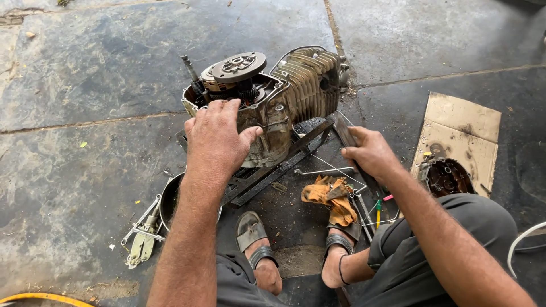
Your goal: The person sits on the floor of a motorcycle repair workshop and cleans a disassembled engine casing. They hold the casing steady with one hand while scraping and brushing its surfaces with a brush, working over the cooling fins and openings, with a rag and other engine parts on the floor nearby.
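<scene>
A greasy motorcycle engine [284, 96] lies on a metal frame [273, 165] on the stone floor, its clutch assembly [236, 67] exposed on top and its finned cylinder pointing right. My left hand [216, 139] rests flat against the near edge of the engine case, fingers spread over it. To the right of the engine, my right hand [368, 152] is closed around a long flat metal tool [344, 132] whose end reaches toward the engine frame.
An orange rag [330, 196] and several hand tools [364, 207] lie by my sandalled right foot. A dark pan [169, 199] and pliers [142, 233] sit at left. An engine cover [447, 177] rests on cardboard [460, 128] at right.
</scene>
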